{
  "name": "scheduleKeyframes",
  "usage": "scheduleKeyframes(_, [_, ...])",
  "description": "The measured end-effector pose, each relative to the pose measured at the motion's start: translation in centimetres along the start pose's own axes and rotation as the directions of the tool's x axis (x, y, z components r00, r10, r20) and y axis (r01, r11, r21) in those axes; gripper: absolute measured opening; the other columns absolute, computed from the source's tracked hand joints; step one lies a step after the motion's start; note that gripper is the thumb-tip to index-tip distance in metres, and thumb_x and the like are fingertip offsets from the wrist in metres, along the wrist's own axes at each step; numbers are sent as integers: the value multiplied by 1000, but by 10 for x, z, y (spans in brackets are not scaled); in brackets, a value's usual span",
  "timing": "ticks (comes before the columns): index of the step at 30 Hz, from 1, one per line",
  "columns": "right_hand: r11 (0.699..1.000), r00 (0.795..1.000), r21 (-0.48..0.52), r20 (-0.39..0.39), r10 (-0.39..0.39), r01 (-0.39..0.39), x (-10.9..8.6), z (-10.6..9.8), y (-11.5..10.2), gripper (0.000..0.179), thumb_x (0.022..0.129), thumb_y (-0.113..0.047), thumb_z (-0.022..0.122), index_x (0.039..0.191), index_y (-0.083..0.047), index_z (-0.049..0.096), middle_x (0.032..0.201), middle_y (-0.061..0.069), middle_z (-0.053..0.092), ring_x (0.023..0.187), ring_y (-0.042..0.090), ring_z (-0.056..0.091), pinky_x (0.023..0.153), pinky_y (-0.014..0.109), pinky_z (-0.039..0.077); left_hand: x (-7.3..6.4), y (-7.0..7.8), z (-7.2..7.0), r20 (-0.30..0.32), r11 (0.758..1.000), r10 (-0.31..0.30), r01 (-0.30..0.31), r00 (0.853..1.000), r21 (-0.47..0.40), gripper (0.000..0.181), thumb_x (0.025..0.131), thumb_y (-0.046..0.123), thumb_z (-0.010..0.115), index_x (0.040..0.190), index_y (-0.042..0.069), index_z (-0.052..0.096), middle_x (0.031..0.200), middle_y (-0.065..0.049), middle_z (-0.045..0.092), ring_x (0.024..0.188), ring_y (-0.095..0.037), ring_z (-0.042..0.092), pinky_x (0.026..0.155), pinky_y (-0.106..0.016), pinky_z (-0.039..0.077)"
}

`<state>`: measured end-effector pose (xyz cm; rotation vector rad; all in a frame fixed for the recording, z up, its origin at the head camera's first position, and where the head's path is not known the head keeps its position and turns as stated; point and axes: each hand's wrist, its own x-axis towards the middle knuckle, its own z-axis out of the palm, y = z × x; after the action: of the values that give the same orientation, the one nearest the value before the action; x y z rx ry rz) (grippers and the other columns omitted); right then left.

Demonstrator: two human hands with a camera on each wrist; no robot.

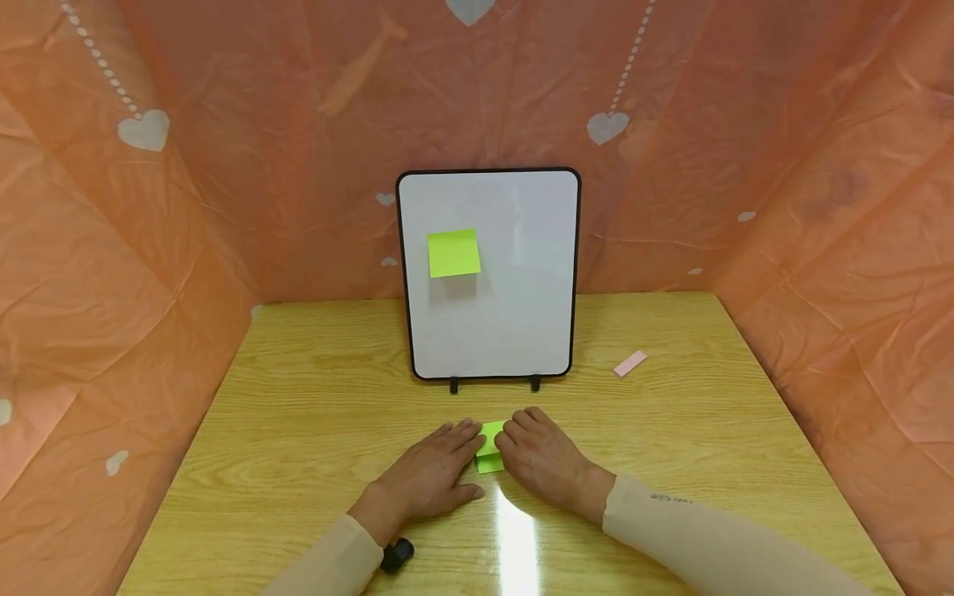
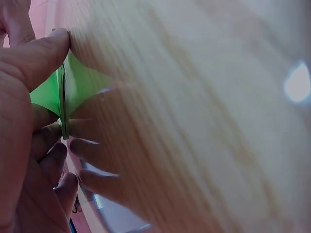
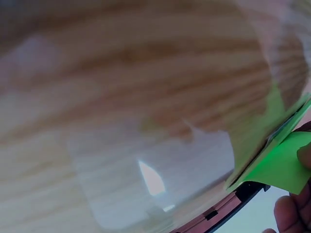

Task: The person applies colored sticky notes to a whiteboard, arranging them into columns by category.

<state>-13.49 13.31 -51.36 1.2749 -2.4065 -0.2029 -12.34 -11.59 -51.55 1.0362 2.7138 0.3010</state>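
Observation:
A small pad of yellow-green sticky notes (image 1: pixel 490 465) lies on the table between the two hands. My left hand (image 1: pixel 431 473) rests flat at its left side, fingers straight and fingertips on the pad's edge. Fingers curled, my right hand (image 1: pixel 542 459) pinches the top sticky note (image 1: pixel 489 434) at its right side. In the right wrist view that green sticky note (image 3: pixel 279 167) bends up from the pad, a fingertip against it. The left wrist view shows the pad (image 2: pixel 63 99) edge-on beyond the left thumb (image 2: pixel 41 56).
Behind the hands a whiteboard (image 1: pixel 514 323) with a black frame stands on small black feet. A yellow-green sticky note (image 1: pixel 454 253) is on its upper left. A pink strip (image 1: pixel 630 363) lies on the table (image 1: pixel 298 414) to the right. Orange sheeting (image 1: pixel 298 165) encloses the table.

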Motion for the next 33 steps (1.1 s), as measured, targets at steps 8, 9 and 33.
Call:
scheduleKeyframes(8, [999,999,4,-30,38,-38,0,3,1,16,98,-19,69,88,-15,58,84,-2,60,82,18,56,85,35,52,-1,1,3,-32,999,-12,11,999,-45,76,104,53,60,165,12,38,173,-5,33,160,-24,30,131,-43,30])
scheduleKeyframes(9, [999,998,9,-31,46,-45,0,3,1,16,98,-19,69,87,-15,57,83,-2,60,82,18,56,85,35,52,-1,2,3,-38,999,-13,12,999,-48,76,105,53,60,165,12,38,173,-5,32,160,-24,30,130,-44,32])
scheduleKeyframes(33, [985,987,84,-51,154,-150,10,0,3,23,96,-23,78,83,-16,59,80,-3,63,75,17,56,72,33,47,-20,8,8,-408,878,448,-306,796,367,47,96,30,78,139,13,69,141,-1,68,135,-17,62,117,-33,49])
